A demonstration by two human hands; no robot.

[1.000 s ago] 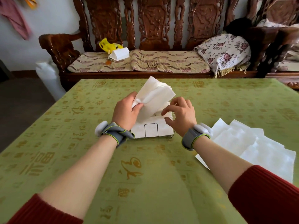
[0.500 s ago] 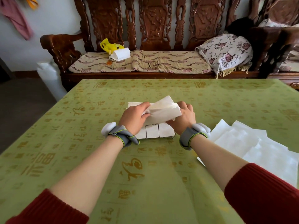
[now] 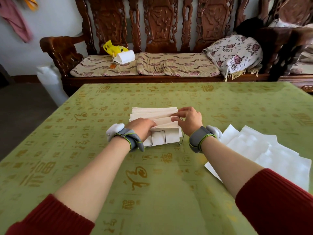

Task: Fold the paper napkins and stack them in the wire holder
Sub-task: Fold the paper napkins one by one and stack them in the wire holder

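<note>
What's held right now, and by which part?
The folded napkins in the wire holder: left hand grips their left end, right hand pinches the right end.

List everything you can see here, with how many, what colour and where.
tablecloth: one, green with gold characters, foreground
folded napkins: one stack, white, tablecloth centre
wire holder: one, metal, around that stack
unfolded napkins: several, white, tablecloth right
bench: one, dark carved wood, at the back
seat cushions: two, beige patterned, on bench
pillow: one, white floral, bench right
plastic bag: one, yellow, bench left
wristbands: two, grey, on wrists
sleeves: two, red, forearms
left hand: one, holding stack's left end
right hand: one, holding stack's right end
</note>
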